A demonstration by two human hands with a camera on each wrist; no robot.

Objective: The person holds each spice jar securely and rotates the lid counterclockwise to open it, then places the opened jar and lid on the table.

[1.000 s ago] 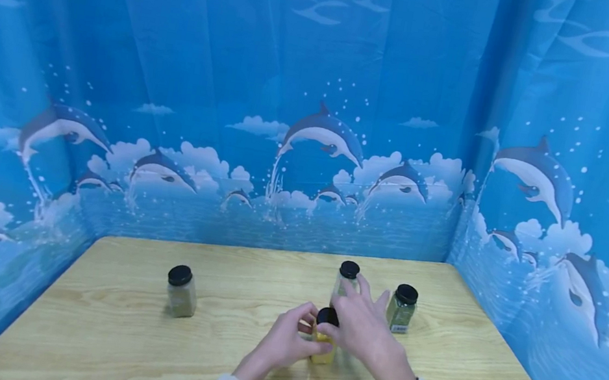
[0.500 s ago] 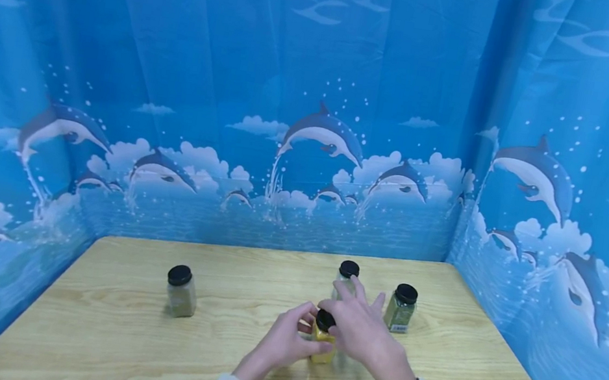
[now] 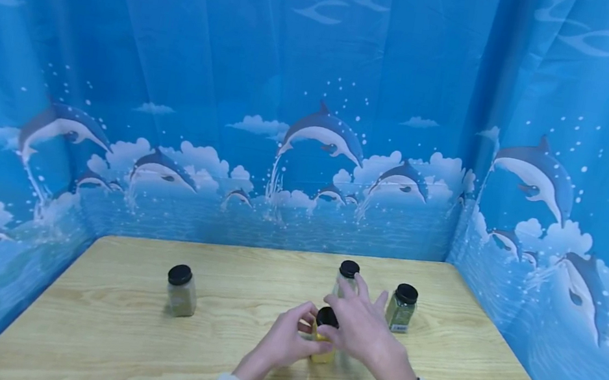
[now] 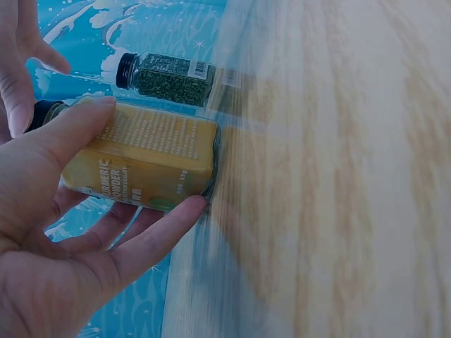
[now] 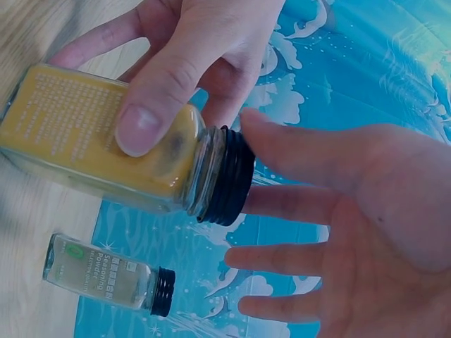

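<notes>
Yellow jar (image 4: 151, 151) sits in left grip (image 3: 284, 343), right grip (image 3: 366, 332) pinching lid (image 5: 231, 179).

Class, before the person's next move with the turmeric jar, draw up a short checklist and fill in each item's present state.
1. Turmeric jar upright in the head view: ok.
2. Left hand holding the jar's body: ok.
3. Black lid on the jar: ok.
4. Right hand at the lid: ok.
5. Lid loosened: cannot tell.
6. Green-flake jar capped: ok.
</notes>
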